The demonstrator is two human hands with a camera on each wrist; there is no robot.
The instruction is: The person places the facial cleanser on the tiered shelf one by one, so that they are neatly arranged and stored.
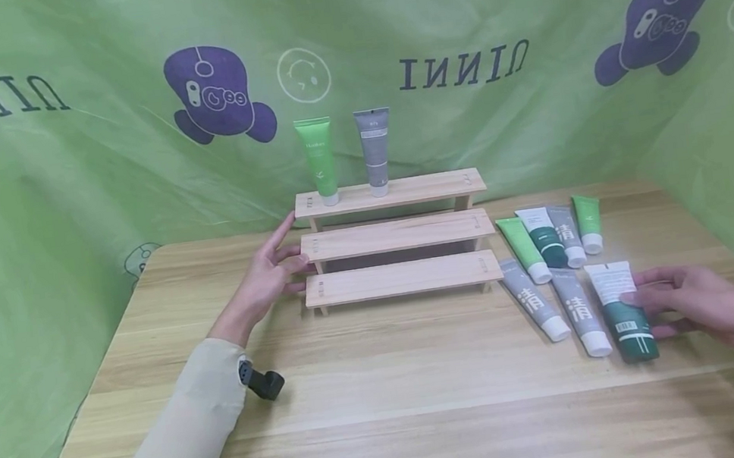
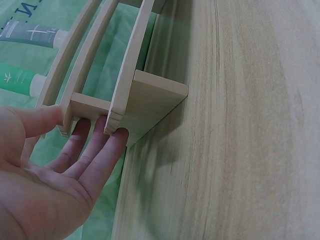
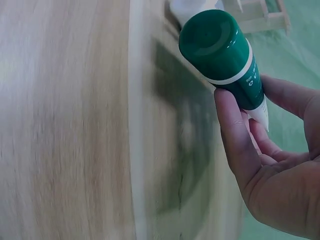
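Note:
My right hand (image 1: pixel 695 299) holds a white and dark-green squeeze tube (image 1: pixel 613 283) between thumb and fingers at the right of the table. In the right wrist view, the tube's green cap (image 3: pixel 207 40) points toward the camera, lifted off the wood. At the left end of a three-tier wooden display stand (image 1: pixel 395 235), my left hand (image 1: pixel 263 280) rests its fingertips and thumb against the boards; the left wrist view shows the fingers (image 2: pixel 102 162) fairly straight. A green tube (image 1: pixel 319 155) and a grey tube (image 1: pixel 375 148) stand cap-down on the top tier.
Beside the stand's right end lie several tubes: grey tubes (image 1: pixel 532 299), light-green tubes (image 1: pixel 522 246) and another white and green tube (image 1: pixel 544 238). They lie close together, some touching. A green printed cloth (image 1: pixel 342 26) hangs behind and at both sides of the wooden table (image 1: pixel 391 425).

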